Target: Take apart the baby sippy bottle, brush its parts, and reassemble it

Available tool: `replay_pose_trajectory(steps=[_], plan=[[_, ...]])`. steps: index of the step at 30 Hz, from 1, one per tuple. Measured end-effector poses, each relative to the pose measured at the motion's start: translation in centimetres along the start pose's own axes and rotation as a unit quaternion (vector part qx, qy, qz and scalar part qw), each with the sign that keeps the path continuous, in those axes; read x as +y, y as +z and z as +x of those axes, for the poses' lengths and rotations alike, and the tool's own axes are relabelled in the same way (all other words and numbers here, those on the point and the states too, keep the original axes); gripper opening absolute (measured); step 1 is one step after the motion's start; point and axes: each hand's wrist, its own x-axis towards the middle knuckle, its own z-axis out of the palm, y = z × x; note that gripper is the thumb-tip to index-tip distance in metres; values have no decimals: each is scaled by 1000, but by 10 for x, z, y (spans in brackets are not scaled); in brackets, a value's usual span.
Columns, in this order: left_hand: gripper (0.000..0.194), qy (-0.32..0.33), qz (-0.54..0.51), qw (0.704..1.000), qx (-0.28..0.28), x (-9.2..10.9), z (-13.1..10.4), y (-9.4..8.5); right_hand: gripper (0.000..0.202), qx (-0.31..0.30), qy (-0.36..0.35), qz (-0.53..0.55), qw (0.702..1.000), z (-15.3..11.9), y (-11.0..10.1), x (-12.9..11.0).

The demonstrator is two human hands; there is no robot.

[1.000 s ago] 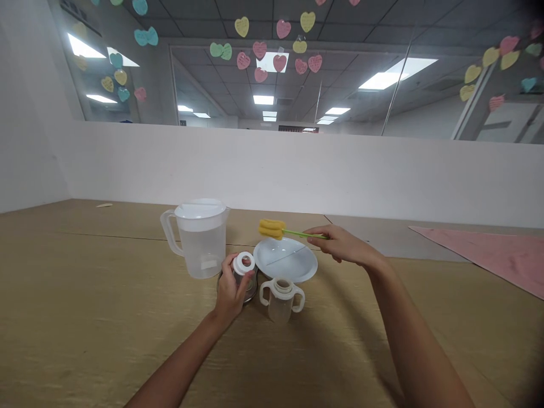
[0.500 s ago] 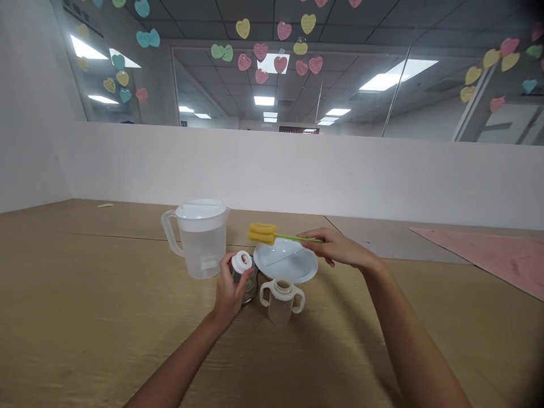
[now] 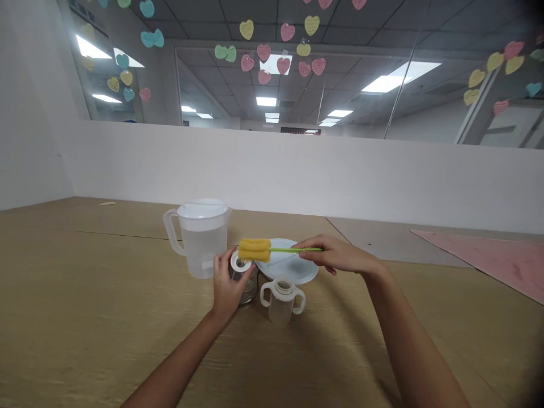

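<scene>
My left hand (image 3: 227, 286) is wrapped round a small clear container with a white ring-shaped top (image 3: 240, 262). In my right hand (image 3: 331, 254) is the green stick of a yellow sponge brush (image 3: 255, 250), held level. The sponge end overlaps the container's top in view; whether they touch I cannot tell. Below the stick lies a white bowl (image 3: 293, 271). A clear cup with two white handles (image 3: 281, 303) stands upright in front of the bowl. Beside my left fingers, a round metal-rimmed item (image 3: 250, 292) is partly hidden.
A clear lidded pitcher (image 3: 204, 241) stands behind my left hand. The wooden table (image 3: 106, 306) runs back to a white wall with windows above. A pink cloth (image 3: 493, 255) lies at the right, and a small flat piece (image 3: 107, 203) at the far left.
My right hand has lowered slightly, and the sponge end has moved left and down over the container's top. My left hand still holds the container in nearly the same place.
</scene>
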Motion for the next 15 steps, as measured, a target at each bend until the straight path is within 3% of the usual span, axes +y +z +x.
replay_pose_trajectory(steps=[8,15], plan=[[47,-29,-35,999,-28,-5,-4,3,33,47,23,-21,998,3,3,3],[34,4,-3,1000,-24,-3,1,0,36,192,64,-3,979,5,1,2]])
